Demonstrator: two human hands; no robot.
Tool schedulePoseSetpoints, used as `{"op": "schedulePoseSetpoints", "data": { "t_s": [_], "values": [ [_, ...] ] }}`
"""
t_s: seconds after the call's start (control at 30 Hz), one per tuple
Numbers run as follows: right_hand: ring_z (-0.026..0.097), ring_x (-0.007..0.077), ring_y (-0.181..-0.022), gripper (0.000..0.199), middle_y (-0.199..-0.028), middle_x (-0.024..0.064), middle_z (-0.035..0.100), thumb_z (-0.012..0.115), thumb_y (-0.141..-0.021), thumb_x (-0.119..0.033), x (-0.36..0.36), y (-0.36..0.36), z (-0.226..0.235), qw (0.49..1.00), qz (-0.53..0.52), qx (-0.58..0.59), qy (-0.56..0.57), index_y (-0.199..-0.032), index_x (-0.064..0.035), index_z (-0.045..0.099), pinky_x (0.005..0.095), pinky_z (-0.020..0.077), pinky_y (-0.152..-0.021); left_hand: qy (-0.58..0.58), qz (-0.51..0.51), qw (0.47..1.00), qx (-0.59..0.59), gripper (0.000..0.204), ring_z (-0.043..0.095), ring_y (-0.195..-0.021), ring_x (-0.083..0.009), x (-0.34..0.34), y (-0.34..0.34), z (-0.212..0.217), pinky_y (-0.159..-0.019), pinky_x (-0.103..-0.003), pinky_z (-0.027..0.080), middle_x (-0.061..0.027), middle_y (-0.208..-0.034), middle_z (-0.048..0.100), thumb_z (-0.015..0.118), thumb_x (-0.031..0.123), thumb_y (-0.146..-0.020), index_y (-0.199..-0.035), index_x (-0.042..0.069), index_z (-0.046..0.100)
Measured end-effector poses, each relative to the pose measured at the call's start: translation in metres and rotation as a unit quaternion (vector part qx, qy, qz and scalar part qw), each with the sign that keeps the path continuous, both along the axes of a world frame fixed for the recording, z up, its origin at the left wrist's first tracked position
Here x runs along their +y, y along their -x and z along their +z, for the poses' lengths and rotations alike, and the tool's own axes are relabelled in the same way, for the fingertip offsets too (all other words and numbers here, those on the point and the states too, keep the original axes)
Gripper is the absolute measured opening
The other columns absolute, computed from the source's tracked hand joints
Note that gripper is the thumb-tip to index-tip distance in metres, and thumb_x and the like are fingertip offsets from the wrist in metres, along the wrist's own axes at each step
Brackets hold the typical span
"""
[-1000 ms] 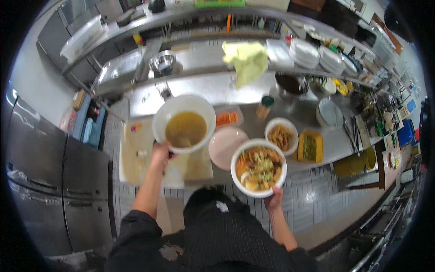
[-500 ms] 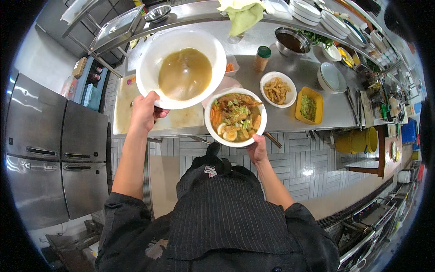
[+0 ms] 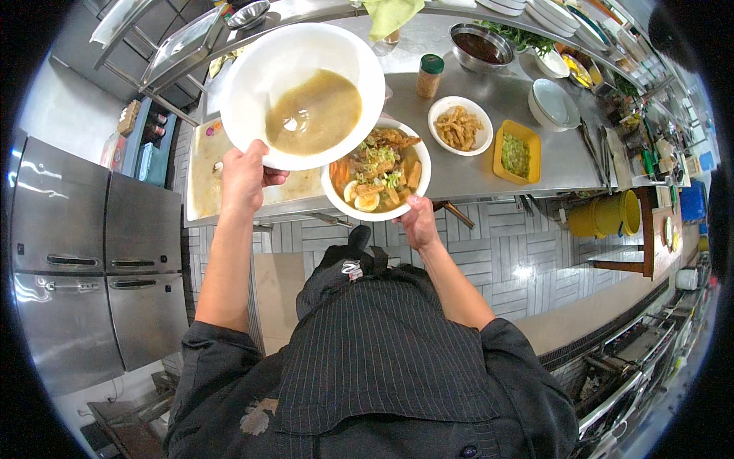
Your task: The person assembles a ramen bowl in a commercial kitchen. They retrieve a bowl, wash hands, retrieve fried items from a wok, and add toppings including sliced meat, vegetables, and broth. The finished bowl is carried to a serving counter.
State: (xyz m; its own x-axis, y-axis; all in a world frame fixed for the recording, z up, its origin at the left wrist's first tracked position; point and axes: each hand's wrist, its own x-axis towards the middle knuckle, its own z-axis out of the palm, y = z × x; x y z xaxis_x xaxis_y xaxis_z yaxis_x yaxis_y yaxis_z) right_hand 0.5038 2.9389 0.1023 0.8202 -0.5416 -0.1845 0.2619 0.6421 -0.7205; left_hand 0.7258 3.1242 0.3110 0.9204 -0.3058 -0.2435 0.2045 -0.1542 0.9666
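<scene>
My left hand [image 3: 246,174] is closed on the near rim of a large white bowl [image 3: 302,42], with the thumb on top and the fingers underneath. Thin brown broth [image 3: 325,115] pools at its right and near side, so it looks tilted. Below its near right edge, my right hand [image 3: 418,223] grips a smaller white bowl [image 3: 425,170] from the near right. Soup fills that one, with halved boiled egg [image 3: 368,202], chopped scallion [image 3: 382,157], orange strips and browned pieces on top. The large bowl covers part of the smaller bowl's far left rim.
On the steel counter stand a white bowl [image 3: 487,136] of fried strips, a yellow tub [image 3: 526,179] of chopped greens, a green-lidded shaker [image 3: 429,78] and a metal bowl [image 3: 468,64] of dark sauce. A cutting board [image 3: 205,183] lies left. Pale stacked bowls [image 3: 556,105] and tongs [image 3: 594,157] are right.
The soup bowl has moved left with my right hand, beneath the large bowl's edge. The large bowl tips further, and its broth has shifted toward the right side. The view has shifted slightly.
</scene>
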Motion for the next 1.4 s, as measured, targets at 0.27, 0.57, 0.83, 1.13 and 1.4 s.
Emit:
{"op": "schedulePoseSetpoints", "data": {
  "t_s": [0.27, 0.57, 0.83, 1.13, 1.4],
  "values": [
    [0.061, 0.018, -0.078, 0.033, -0.09, 0.0086, 0.067, 0.058, -0.095, -0.032, -0.004, 0.0, 0.005, 0.999, 0.021, -0.04, 0.009, -0.102, -0.0001, 0.065, 0.0346, 0.0479, -0.066, -0.01, -0.007, 0.999, -0.042, 0.03, 0.069, -0.057, -0.0191, -0.007, 0.009, 0.003, -0.045, -0.028, 0.056, -0.017, -0.079, 0.072, 0.055, 0.013, -0.092, -0.103, -0.013, 0.065],
    [0.06, 0.0177, -0.078, 0.03, -0.089, 0.0072, 0.066, 0.058, -0.096, -0.032, -0.005, -0.005, 0.009, 0.999, 0.009, -0.049, -0.003, -0.098, -0.0024, 0.064, 0.0347, 0.0472, -0.066, -0.011, -0.006, 0.997, -0.076, 0.03, 0.07, -0.059, -0.0205, -0.013, 0.015, 0.006, -0.047, -0.029, 0.058, -0.0183, -0.083, 0.073, 0.054, 0.012, -0.092, -0.106, -0.013, 0.064],
    [0.059, 0.017, -0.079, 0.034, -0.09, 0.0068, 0.065, 0.059, -0.095, -0.036, -0.001, -0.005, 0.017, 0.999, 0.014, -0.039, -0.003, -0.099, -0.0023, 0.063, 0.0341, 0.0458, -0.067, -0.008, -0.002, 0.995, -0.098, 0.032, 0.072, -0.06, -0.0214, -0.01, 0.019, 0.008, -0.048, -0.028, 0.059, -0.0211, -0.085, 0.074, 0.049, 0.008, -0.096, -0.108, -0.016, 0.066],
    [0.059, 0.0161, -0.079, 0.035, -0.094, 0.0052, 0.067, 0.059, -0.094, -0.038, -0.006, -0.005, 0.019, 0.999, 0.025, -0.037, 0.007, -0.104, -0.0041, 0.064, 0.0338, 0.0457, -0.067, -0.008, 0.0, 0.993, -0.116, 0.031, 0.072, -0.06, -0.0216, -0.014, 0.019, 0.006, -0.047, -0.028, 0.059, -0.0207, -0.085, 0.073, 0.05, 0.009, -0.096, -0.107, -0.016, 0.065],
    [0.06, 0.0157, -0.081, 0.037, -0.095, 0.0052, 0.067, 0.06, -0.093, -0.037, -0.007, -0.006, 0.02, 0.999, 0.021, -0.04, 0.005, -0.107, -0.0033, 0.063, 0.0334, 0.0463, -0.068, -0.006, -0.004, 0.992, -0.128, 0.029, 0.072, -0.06, -0.0219, -0.012, 0.02, 0.005, -0.047, -0.029, 0.058, -0.0192, -0.085, 0.073, 0.05, 0.008, -0.095, -0.108, -0.015, 0.063]
  ]
}}
